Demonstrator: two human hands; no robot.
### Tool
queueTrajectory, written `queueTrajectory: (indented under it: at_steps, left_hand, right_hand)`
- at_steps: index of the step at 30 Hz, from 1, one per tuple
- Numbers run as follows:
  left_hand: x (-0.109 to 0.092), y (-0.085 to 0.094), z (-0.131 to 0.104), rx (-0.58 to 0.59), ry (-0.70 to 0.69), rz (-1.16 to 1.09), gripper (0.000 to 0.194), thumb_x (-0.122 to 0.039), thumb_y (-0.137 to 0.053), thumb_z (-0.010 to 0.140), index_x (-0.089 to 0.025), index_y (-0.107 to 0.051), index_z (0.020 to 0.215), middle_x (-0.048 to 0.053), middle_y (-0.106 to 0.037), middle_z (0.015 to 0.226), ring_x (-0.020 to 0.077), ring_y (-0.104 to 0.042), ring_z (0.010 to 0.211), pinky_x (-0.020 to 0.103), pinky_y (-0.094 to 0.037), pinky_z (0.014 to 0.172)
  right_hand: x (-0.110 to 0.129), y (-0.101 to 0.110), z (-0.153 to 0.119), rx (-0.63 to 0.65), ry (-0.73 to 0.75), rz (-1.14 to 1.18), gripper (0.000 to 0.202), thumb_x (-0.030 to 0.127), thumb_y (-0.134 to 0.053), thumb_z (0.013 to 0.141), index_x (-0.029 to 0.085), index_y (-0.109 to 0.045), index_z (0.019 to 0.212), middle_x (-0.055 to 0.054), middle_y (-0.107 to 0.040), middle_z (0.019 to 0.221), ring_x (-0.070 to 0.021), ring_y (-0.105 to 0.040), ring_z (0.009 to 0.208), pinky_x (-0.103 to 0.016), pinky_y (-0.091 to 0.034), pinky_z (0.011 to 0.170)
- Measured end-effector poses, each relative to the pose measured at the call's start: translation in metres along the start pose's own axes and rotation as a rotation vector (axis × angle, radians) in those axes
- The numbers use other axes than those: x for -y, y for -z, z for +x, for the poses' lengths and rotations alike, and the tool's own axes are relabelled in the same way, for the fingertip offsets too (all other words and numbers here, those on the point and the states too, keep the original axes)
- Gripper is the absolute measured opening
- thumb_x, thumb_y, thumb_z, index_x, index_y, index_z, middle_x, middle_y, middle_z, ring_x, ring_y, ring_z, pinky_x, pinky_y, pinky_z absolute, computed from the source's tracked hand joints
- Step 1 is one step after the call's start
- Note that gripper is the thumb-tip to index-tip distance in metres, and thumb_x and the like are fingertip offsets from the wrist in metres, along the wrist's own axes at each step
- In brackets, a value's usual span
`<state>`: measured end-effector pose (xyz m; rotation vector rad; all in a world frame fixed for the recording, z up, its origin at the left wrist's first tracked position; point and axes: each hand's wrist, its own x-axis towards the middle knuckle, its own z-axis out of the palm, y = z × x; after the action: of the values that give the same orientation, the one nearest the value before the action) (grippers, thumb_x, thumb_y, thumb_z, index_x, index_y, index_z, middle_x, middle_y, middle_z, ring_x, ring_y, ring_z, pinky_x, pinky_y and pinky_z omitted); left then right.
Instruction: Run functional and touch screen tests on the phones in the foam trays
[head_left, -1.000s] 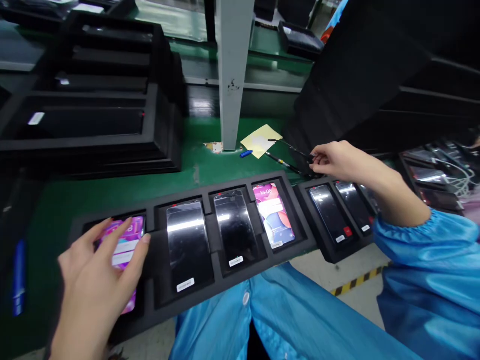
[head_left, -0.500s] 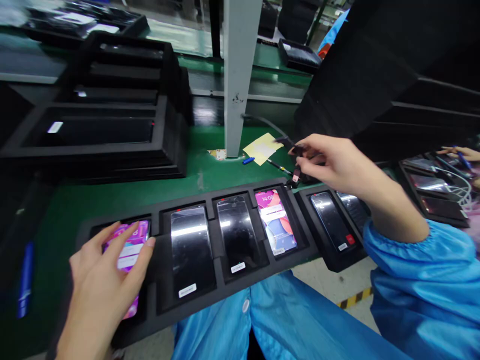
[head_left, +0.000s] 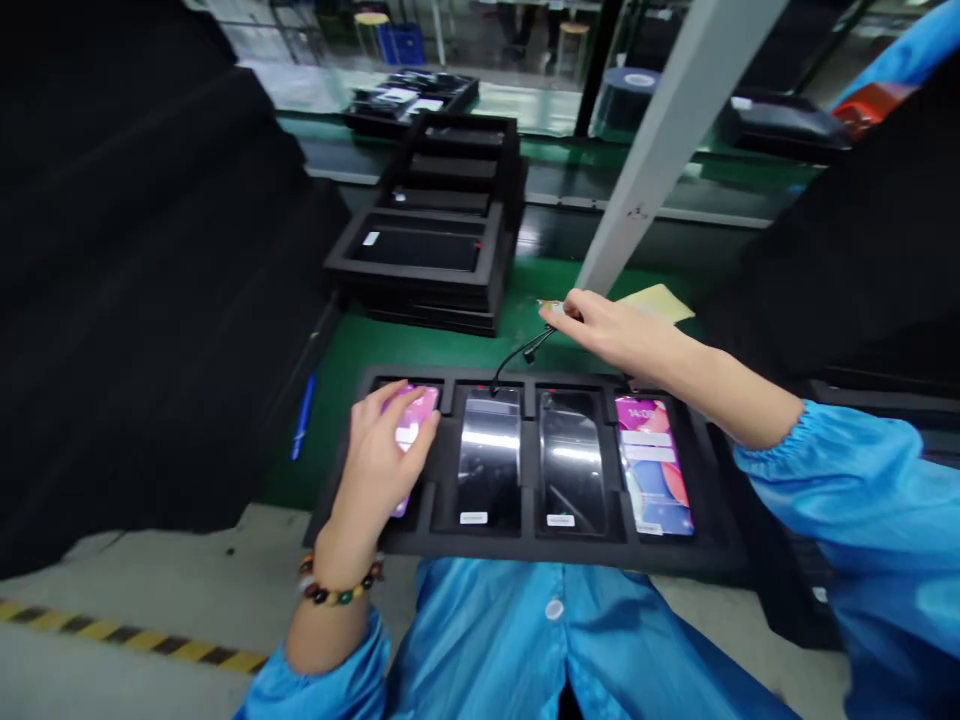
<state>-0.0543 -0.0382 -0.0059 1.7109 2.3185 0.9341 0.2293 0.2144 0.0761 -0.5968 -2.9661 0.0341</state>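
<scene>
Right hand pinches the cable by a dark phone; left hand spreads over the pink phone.

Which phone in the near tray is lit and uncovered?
The rightmost phone, fully in view. The leftmost phone, also lit, is partly under the left hand; the middle two phones are dark.
</scene>
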Motion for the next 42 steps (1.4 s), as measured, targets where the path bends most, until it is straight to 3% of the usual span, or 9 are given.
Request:
queueTrajectory:
  at_steps: [6, 10, 13, 18, 22, 27, 35, 39, 42]
  left_hand:
    - [-0.007, 0.007, -0.001, -0.089, 0.001, -0.084, 0.031, -0.039, -0.063, 0.106, -0.021, -0.077, 0.127, 0.011, -0.073, 0.135, 0.0277, -0.066, 0.131, 0.044, -0.048, 0.117]
    - [-0.005, 0.008, -0.003, -0.099, -0.017, -0.082, 0.03, -0.037, -0.064, 0.105, -0.021, -0.076, 0.127, 0.01, -0.075, 0.131, 0.0276, -0.068, 0.127, 0.044, -0.049, 0.115]
    - [-0.001, 0.018, -0.008, -0.07, -0.061, -0.027, 0.034, -0.039, -0.064, 0.106, -0.022, -0.074, 0.134, 0.01, -0.073, 0.138, 0.0283, -0.065, 0.131, 0.044, -0.048, 0.117]
    - [0.019, 0.049, -0.028, -0.024, -0.036, 0.095, 0.039, -0.044, -0.063, 0.107, -0.026, -0.071, 0.14, 0.009, -0.07, 0.143, 0.0304, -0.063, 0.135, 0.046, -0.049, 0.116]
    - [0.017, 0.051, -0.042, 0.034, 0.027, 0.251, 0.051, -0.054, -0.064, 0.105, -0.026, -0.063, 0.148, 0.01, -0.074, 0.139, 0.0348, -0.065, 0.128, 0.051, -0.049, 0.109]
    - [-0.016, 0.027, -0.037, 0.123, 0.059, 0.385, 0.074, -0.062, -0.063, 0.103, -0.025, -0.046, 0.165, 0.017, -0.063, 0.156, 0.0432, -0.059, 0.137, 0.058, -0.048, 0.109]
    - [-0.025, 0.022, -0.031, 0.1, 0.247, 0.482, 0.092, -0.067, -0.064, 0.098, -0.012, -0.038, 0.168, 0.026, -0.072, 0.128, 0.0514, -0.067, 0.116, 0.068, -0.054, 0.096]
    - [-0.039, 0.011, -0.034, -0.002, 0.049, 0.309, 0.067, -0.056, -0.066, 0.102, -0.018, -0.053, 0.157, 0.022, -0.066, 0.141, 0.0448, -0.062, 0.132, 0.065, -0.053, 0.11]
    - [-0.073, -0.009, -0.031, 0.111, -0.179, 0.167, 0.052, -0.042, -0.067, 0.104, -0.021, -0.058, 0.151, 0.019, -0.059, 0.153, 0.0368, -0.057, 0.141, 0.055, -0.052, 0.119]
  right_hand:
    - [0.005, -0.034, 0.047, 0.017, 0.048, -0.213, 0.067, -0.002, -0.023, 0.101, 0.009, -0.05, 0.161, -0.023, -0.065, 0.129, -0.0312, -0.064, 0.111, -0.044, -0.057, 0.088]
    - [0.005, -0.047, 0.059, 0.065, 0.058, -0.186, 0.053, 0.007, -0.032, 0.106, 0.007, -0.058, 0.152, -0.023, -0.068, 0.126, -0.0305, -0.067, 0.106, -0.045, -0.057, 0.088]
    - [0.01, -0.034, 0.034, 0.047, 0.024, -0.155, 0.048, 0.022, -0.04, 0.112, 0.004, -0.057, 0.153, -0.025, -0.068, 0.132, -0.0344, -0.067, 0.112, -0.049, -0.057, 0.092]
    - [0.069, 0.0, -0.078, -0.195, -0.124, 0.02, 0.047, 0.038, -0.05, 0.114, 0.011, -0.059, 0.152, -0.019, -0.069, 0.141, -0.0361, -0.065, 0.126, -0.052, -0.054, 0.105]
    - [0.138, -0.026, -0.146, -0.182, -0.29, 0.136, 0.052, 0.046, -0.055, 0.113, 0.016, -0.055, 0.155, -0.017, -0.071, 0.14, -0.0391, -0.06, 0.137, -0.056, -0.05, 0.111]
    - [0.182, -0.071, -0.148, -0.235, -0.523, 0.215, 0.057, 0.049, -0.054, 0.113, 0.017, -0.05, 0.159, -0.02, -0.064, 0.15, -0.0414, -0.051, 0.149, -0.061, -0.043, 0.118]
    - [0.18, -0.066, -0.146, -0.267, -0.542, 0.32, 0.055, 0.047, -0.055, 0.113, 0.021, -0.047, 0.16, -0.017, -0.062, 0.156, -0.0365, -0.048, 0.153, -0.059, -0.039, 0.121]
    - [0.18, -0.069, -0.143, -0.312, -0.553, 0.353, 0.052, 0.047, -0.057, 0.112, 0.022, -0.051, 0.156, -0.016, -0.065, 0.152, -0.0366, -0.053, 0.148, -0.058, -0.04, 0.119]
    - [0.181, -0.07, -0.141, -0.343, -0.567, 0.359, 0.048, 0.045, -0.059, 0.111, 0.024, -0.053, 0.154, -0.014, -0.068, 0.149, -0.0364, -0.056, 0.144, -0.058, -0.042, 0.117]
